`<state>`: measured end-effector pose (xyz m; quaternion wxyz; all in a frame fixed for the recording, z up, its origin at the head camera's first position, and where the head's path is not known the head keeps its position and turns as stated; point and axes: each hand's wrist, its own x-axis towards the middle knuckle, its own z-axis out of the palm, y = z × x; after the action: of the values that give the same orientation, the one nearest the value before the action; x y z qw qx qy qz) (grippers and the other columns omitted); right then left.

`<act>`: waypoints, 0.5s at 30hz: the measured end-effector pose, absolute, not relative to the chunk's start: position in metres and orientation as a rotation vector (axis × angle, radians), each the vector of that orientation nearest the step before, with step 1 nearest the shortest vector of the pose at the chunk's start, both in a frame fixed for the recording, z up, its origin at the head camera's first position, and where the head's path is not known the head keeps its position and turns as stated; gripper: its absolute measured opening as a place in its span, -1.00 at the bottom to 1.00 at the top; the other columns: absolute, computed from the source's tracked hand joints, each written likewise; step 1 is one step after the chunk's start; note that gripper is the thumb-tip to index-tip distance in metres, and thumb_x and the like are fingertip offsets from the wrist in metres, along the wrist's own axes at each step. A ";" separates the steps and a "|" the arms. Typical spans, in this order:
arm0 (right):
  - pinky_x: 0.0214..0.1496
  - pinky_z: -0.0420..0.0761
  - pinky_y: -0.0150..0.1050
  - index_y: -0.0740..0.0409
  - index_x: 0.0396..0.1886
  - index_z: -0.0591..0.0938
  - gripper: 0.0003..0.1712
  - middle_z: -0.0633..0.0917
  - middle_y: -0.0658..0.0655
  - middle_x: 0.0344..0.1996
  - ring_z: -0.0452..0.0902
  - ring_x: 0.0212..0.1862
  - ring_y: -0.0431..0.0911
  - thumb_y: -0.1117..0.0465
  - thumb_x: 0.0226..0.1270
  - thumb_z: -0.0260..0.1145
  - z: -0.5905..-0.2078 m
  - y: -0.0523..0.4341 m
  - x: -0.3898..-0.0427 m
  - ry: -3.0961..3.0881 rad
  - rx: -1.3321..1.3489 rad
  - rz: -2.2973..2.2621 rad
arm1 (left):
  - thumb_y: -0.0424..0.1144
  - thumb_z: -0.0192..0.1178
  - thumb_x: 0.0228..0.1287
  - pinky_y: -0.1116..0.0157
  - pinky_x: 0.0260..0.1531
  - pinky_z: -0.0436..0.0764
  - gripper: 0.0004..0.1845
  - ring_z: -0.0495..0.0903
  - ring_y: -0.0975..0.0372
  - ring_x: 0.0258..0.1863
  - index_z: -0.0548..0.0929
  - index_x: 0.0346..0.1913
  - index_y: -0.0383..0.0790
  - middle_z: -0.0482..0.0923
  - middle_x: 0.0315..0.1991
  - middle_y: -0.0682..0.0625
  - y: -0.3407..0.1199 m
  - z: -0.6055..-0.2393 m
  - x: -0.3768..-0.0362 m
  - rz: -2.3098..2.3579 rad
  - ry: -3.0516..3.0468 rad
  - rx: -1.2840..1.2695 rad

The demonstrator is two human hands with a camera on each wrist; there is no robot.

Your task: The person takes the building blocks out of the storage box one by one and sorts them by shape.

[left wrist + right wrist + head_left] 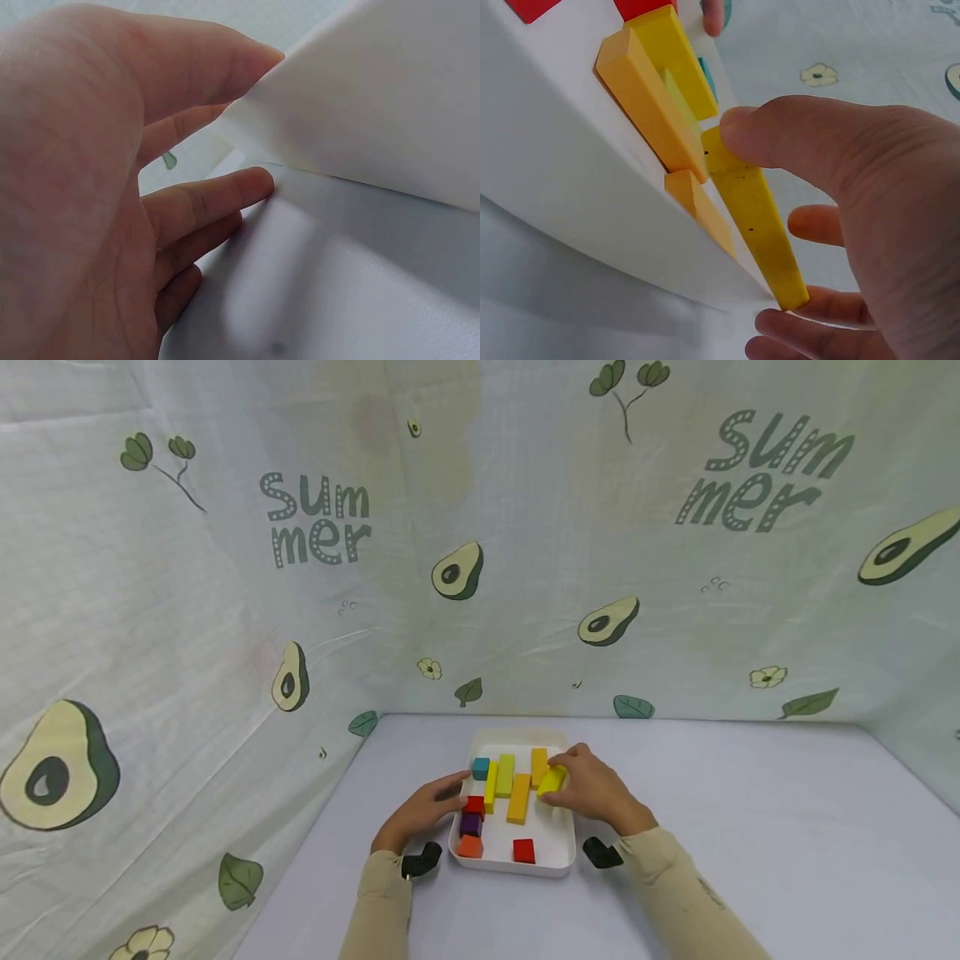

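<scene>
Right now the right hand (596, 789) pinches a yellow block (754, 217) over the white tray's (551, 852) far right corner, orange blocks (519, 797) just beside it. Opposite, the left hand (423, 814), fingers relaxed, rests against the tray's left wall on the worktop (750, 843).

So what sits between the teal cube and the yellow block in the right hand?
In the head view, a lime bar and an orange block lie in the tray between the teal cube and the yellow block held by the right hand.
</scene>
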<state>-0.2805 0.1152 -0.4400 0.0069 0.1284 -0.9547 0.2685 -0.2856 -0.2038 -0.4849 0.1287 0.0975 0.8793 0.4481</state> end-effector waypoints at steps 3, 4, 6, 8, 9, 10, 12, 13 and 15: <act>0.06 0.66 0.03 0.05 0.23 0.63 -0.25 0.44 0.26 0.19 0.52 -0.07 0.07 -0.15 0.07 0.56 -0.442 0.120 -0.280 -2.948 0.387 0.899 | 0.19 0.22 0.34 -0.24 0.34 0.25 -0.34 0.27 -0.05 0.44 0.38 0.47 0.24 0.34 0.45 -0.05 -0.203 -0.484 -0.287 1.304 2.563 0.291; 0.07 0.65 0.04 0.07 0.24 0.63 -0.26 0.42 0.27 0.22 0.52 -0.05 0.08 -0.14 0.09 0.56 -0.443 0.121 -0.280 -2.935 0.383 0.924 | 0.19 0.22 0.34 -0.23 0.34 0.25 -0.34 0.27 -0.05 0.44 0.38 0.47 0.24 0.33 0.45 -0.05 -0.202 -0.484 -0.287 1.305 2.562 0.292; 0.11 0.63 0.06 0.10 0.25 0.62 -0.27 0.37 0.29 0.26 0.52 -0.01 0.11 -0.11 0.11 0.55 -0.444 0.124 -0.280 -2.908 0.379 0.962 | 0.18 0.23 0.34 -0.22 0.35 0.25 -0.35 0.28 -0.05 0.43 0.39 0.47 0.24 0.33 0.46 -0.04 -0.202 -0.484 -0.287 1.310 2.559 0.292; 0.15 0.61 0.08 0.13 0.26 0.60 -0.27 0.33 0.30 0.29 0.51 0.03 0.14 -0.08 0.13 0.55 -0.445 0.127 -0.279 -2.882 0.378 0.994 | 0.18 0.23 0.34 -0.21 0.35 0.26 -0.34 0.28 -0.05 0.43 0.39 0.47 0.23 0.33 0.46 -0.04 -0.202 -0.484 -0.287 1.312 2.556 0.292; 0.16 0.60 0.09 0.15 0.28 0.59 -0.26 0.31 0.31 0.31 0.50 0.06 0.14 -0.06 0.13 0.55 -0.446 0.127 -0.279 -2.869 0.375 1.018 | 0.18 0.23 0.34 -0.21 0.35 0.26 -0.34 0.28 -0.05 0.43 0.39 0.47 0.23 0.33 0.46 -0.04 -0.202 -0.484 -0.287 1.314 2.555 0.293; 0.16 0.60 0.08 0.18 0.29 0.58 -0.24 0.29 0.31 0.33 0.50 0.08 0.15 -0.05 0.14 0.55 -0.447 0.128 -0.279 -2.858 0.369 1.047 | 0.18 0.23 0.35 -0.21 0.35 0.26 -0.34 0.28 -0.05 0.43 0.38 0.48 0.22 0.33 0.46 -0.04 -0.202 -0.484 -0.287 1.314 2.555 0.293; 0.15 0.61 0.06 0.23 0.32 0.54 -0.20 0.28 0.31 0.35 0.50 0.11 0.15 -0.04 0.15 0.54 -0.448 0.129 -0.278 -2.836 0.360 1.112 | 0.17 0.23 0.35 -0.22 0.34 0.26 -0.34 0.28 -0.05 0.44 0.38 0.48 0.22 0.33 0.46 -0.05 -0.202 -0.484 -0.287 1.309 2.558 0.292; 0.14 0.62 0.03 0.27 0.34 0.52 -0.18 0.27 0.31 0.35 0.50 0.13 0.14 -0.03 0.16 0.54 -0.449 0.130 -0.278 -2.823 0.354 1.152 | 0.18 0.23 0.35 -0.22 0.34 0.26 -0.34 0.28 -0.06 0.43 0.38 0.48 0.21 0.34 0.45 -0.05 -0.202 -0.484 -0.287 1.304 2.562 0.292; 0.12 0.64 -0.02 0.31 0.38 0.47 -0.13 0.26 0.30 0.37 0.51 0.15 0.12 -0.03 0.17 0.53 -0.451 0.132 -0.278 -2.801 0.335 1.224 | 0.18 0.22 0.35 -0.23 0.34 0.27 -0.34 0.27 -0.05 0.44 0.38 0.48 0.21 0.34 0.45 -0.06 -0.202 -0.484 -0.286 1.299 2.567 0.288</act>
<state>-0.2777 0.1315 -0.4510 0.0330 0.1088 -0.9103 0.3979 -0.2861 -0.2023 -0.4839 0.1248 0.0989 0.8808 0.4459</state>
